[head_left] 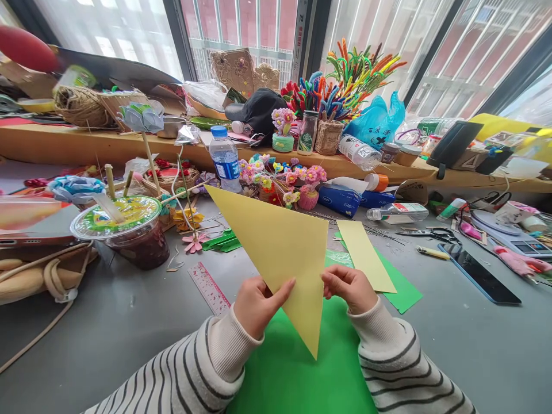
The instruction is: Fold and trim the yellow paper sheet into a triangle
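A sheet of yellow paper (284, 241), folded into a pointed shape, is held up in front of me. My left hand (261, 302) grips its lower left side, the thumb lying flat across the front and the other fingers behind it. At the right edge, my right hand (350, 287) pinches the paper between thumb and fingertips. Beneath both hands lies a large green sheet (306, 374) on the grey table. Behind my right hand, a yellow paper strip (366, 256) rests on another green piece (399, 287).
A pink ruler (210, 288) lies left of my hands, near a lidded drink cup (138, 236). To the right are scissors (440, 234), a phone (480, 275) and a scale (513, 233). A water bottle (225, 161) and handmade flowers (284, 175) stand along the crowded wooden shelf (181, 150).
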A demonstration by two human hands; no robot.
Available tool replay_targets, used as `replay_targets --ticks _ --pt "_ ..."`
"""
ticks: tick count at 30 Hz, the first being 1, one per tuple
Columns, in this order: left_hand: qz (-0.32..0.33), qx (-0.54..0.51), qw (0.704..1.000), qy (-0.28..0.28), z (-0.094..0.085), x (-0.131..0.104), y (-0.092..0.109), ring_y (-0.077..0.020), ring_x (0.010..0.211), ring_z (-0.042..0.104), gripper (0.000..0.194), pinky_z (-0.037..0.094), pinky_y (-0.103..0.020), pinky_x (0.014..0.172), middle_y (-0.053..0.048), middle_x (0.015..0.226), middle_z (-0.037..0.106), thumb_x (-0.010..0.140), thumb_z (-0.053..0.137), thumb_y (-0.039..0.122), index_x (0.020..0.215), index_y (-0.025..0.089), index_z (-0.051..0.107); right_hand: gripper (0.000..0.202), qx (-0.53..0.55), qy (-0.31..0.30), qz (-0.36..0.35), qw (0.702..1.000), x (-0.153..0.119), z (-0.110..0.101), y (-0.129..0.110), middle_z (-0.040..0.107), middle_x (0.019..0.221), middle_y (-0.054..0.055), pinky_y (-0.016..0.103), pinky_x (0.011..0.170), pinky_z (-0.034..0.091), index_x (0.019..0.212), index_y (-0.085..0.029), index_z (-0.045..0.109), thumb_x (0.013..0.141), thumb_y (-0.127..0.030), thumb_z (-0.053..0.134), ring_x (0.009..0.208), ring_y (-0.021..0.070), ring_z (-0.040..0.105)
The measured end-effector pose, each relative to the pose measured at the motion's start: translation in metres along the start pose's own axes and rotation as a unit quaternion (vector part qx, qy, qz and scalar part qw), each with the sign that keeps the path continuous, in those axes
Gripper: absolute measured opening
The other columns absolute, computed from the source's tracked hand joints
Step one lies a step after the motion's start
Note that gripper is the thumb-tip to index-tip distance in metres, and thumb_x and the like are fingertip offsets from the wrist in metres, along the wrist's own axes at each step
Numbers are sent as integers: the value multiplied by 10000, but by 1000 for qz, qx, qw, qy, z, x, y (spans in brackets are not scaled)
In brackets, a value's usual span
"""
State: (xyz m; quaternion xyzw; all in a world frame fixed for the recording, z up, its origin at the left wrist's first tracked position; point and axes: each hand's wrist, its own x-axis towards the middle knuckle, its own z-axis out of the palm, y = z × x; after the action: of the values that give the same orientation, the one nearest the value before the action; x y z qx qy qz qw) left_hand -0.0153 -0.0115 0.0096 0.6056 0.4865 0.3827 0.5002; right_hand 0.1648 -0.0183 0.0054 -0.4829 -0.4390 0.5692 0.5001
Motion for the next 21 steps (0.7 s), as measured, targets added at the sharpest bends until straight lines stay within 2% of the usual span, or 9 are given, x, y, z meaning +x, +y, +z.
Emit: replay_targets --ticks 4,14,21 --pt "12 -9 1000 -11 1 0 -4 -238 715 602 250 493 -280 599 -53 748 662 669 552 353 757 142 651 177 -28 -6 5 1000 -2 4 0 536 380 -39 208 405 405 474 -154 586 553 -290 667 370 79 475" --pt "4 -26 1000 -4 1 2 -6 -247 734 602 245 496 -286 604 -57 791 662 660 563 350 759 140 644 200 -54 -1 9 998 -2 4 3 538 401 -33 221 419 413 483 -163 580 569 -331 646 387 92 481" --pt "19 -8 995 -94 6 4 -12 -231 739 608 255 496 -280 627 -73 840 656 637 593 298 830 138 638 200 -55 -7 13 998 1 4 6 536 411 -41 216 431 425 477 -160 568 563 -319 653 394 87 489"
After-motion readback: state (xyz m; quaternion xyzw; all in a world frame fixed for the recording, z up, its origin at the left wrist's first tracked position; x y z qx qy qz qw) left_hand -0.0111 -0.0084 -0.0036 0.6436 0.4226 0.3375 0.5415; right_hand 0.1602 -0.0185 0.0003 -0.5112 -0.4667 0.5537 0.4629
